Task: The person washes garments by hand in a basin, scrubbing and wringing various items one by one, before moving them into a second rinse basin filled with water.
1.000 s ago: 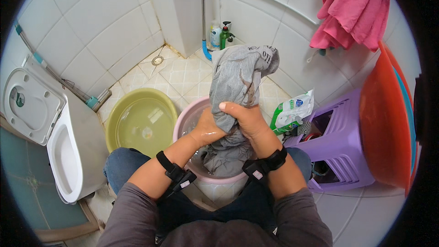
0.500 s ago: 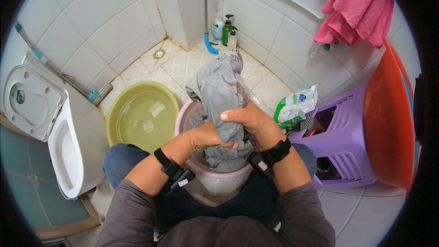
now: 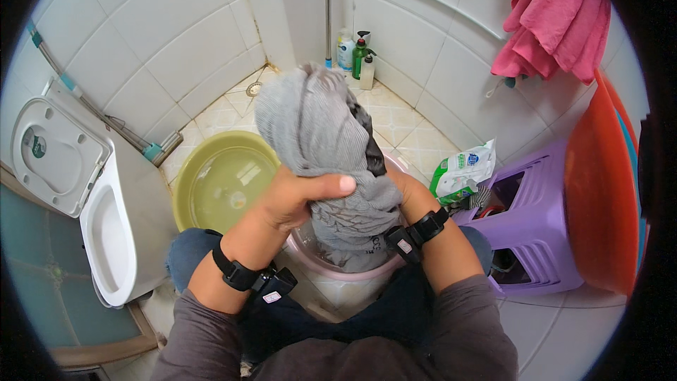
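Note:
A bunched-up wet grey garment with a black patch and dark print rises out of a pink basin between my knees. Its lower end hangs into the basin. My left hand is closed round the garment's left side, thumb lying across the front. On the other side my right hand presses against the cloth, its fingers mostly hidden behind the folds. A yellow-green basin of water stands just left of the pink one.
At left is a white toilet with its lid up. A purple stool, a red basin and a green-and-white packet stand to the right. Several bottles are in the far corner; pink cloth hangs at upper right.
My left hand has moved up and its thumb now crosses the front. My right thumb has gone behind the cloth. The garment has turned, leaning left and showing its black patch.

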Demonstrator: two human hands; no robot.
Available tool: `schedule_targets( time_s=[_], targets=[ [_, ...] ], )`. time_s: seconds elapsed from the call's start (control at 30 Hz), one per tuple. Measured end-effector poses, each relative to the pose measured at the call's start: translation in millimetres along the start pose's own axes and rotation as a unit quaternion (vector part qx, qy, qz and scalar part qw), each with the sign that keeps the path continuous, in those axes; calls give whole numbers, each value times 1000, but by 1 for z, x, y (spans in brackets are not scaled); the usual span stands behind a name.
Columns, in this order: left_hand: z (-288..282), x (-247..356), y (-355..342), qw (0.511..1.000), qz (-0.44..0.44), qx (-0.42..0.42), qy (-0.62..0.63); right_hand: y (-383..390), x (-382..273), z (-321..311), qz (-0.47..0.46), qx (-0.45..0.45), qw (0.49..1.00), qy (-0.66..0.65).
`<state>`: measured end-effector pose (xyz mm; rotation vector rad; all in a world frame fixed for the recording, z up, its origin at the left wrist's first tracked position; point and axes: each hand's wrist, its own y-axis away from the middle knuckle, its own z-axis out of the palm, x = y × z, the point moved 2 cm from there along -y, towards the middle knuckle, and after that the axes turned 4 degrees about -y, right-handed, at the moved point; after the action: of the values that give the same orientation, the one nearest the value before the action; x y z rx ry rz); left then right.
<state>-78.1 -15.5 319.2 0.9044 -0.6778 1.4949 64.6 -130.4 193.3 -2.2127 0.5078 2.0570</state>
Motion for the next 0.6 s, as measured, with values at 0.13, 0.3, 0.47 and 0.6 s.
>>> schedule_targets(
  time_s=[0.13,0.3,0.47,0.6],
  targets=[
    [-31,16,-7,995,-27,-73,59,5,5,36,64,-85,921,-375],
    [-56,-5,-29,987,5,-67,145,45,-48,60,1,-87,904,-419],
    [-84,-40,-39,986,-57,61,144,26,-32,75,63,-90,941,-320],
    [-90,-48,-40,988,-83,122,35,16,-26,80,39,-39,976,-210]
  ],
)
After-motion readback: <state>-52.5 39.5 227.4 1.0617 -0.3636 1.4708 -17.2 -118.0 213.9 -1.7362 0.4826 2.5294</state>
